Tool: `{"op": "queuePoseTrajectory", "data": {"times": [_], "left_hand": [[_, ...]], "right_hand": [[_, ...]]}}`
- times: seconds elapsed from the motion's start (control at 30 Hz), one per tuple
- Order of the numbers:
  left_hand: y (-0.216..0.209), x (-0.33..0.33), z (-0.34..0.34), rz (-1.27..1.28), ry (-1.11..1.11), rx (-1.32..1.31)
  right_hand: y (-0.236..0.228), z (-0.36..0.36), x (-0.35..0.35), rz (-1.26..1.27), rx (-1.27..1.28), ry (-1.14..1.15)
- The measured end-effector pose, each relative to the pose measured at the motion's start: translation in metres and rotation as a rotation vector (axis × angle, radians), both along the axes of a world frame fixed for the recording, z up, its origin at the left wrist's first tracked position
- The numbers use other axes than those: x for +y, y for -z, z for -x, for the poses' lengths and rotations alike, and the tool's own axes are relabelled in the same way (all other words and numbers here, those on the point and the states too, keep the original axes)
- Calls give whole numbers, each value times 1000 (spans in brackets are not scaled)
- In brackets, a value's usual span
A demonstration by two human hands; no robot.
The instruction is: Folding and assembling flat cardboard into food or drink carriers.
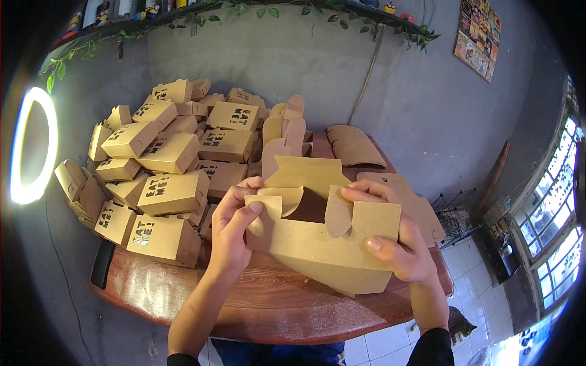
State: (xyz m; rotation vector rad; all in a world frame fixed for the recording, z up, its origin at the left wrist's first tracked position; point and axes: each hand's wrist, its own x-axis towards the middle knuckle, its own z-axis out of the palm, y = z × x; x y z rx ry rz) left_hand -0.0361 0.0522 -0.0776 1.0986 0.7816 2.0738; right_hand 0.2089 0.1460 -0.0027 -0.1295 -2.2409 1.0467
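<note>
Kraft box: brown cardboard box (329,244), half folded with flaps up, held at centre frame over the wooden table (256,305)
Left hand: left hand (232,235) clamped on the box's left end, thumb pressing a side flap
Right hand: right hand (397,241) gripping the right end, fingers over the top edge
Upper left: heap of finished boxes (165,171)
Behind: flat blanks (354,146)
Far left: glowing ring light (33,146)

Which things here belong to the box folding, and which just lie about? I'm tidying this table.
In hand: half-folded brown cardboard box, left hand, right hand, pile of folded brown boxes, flat brown cardboard blanks.

Lying about: black flat device, white ring light, wall poster.
</note>
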Motion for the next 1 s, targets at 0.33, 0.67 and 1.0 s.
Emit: {"op": "queuePoseTrajectory", "data": {"times": [0.33,0.67,1.0], "left_hand": [[-14,-10,-10,135,-485,680],[-29,-18,-7,300,-426,688],[-20,-14,-3,304,-342,589]], "right_hand": [[4,1,-2,107,62,8],[7,8,4,119,65,-57],[3,9,3,106,22,-82]]}}
